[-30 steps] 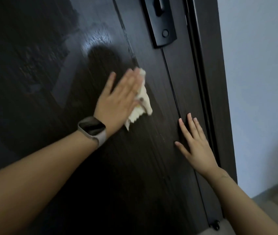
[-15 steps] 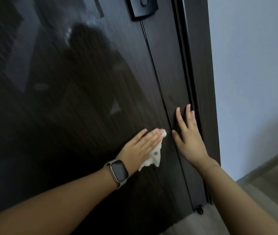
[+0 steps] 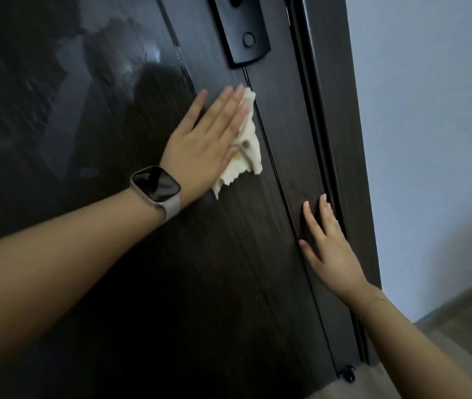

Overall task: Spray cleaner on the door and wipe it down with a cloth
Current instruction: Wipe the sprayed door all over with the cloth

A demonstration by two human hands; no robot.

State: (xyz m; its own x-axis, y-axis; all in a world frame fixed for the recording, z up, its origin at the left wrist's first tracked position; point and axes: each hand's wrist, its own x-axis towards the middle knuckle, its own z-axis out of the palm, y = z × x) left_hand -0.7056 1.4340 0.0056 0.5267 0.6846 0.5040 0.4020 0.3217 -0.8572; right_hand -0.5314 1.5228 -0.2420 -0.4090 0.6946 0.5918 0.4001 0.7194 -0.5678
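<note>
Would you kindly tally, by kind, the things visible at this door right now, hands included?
Hands: 2, left hand flat on the cloth, right hand flat on the door
Cloths: 1, pale cloth
Doors: 1, dark door
Lock plates: 1, black lock plate
Watches: 1, watch on the left wrist
Total: 6

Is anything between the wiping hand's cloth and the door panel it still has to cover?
Nothing visible. The left hand presses the cloth flat on the door. The lock plate sits just above it; the right hand rests near the door's edge, apart.
</note>
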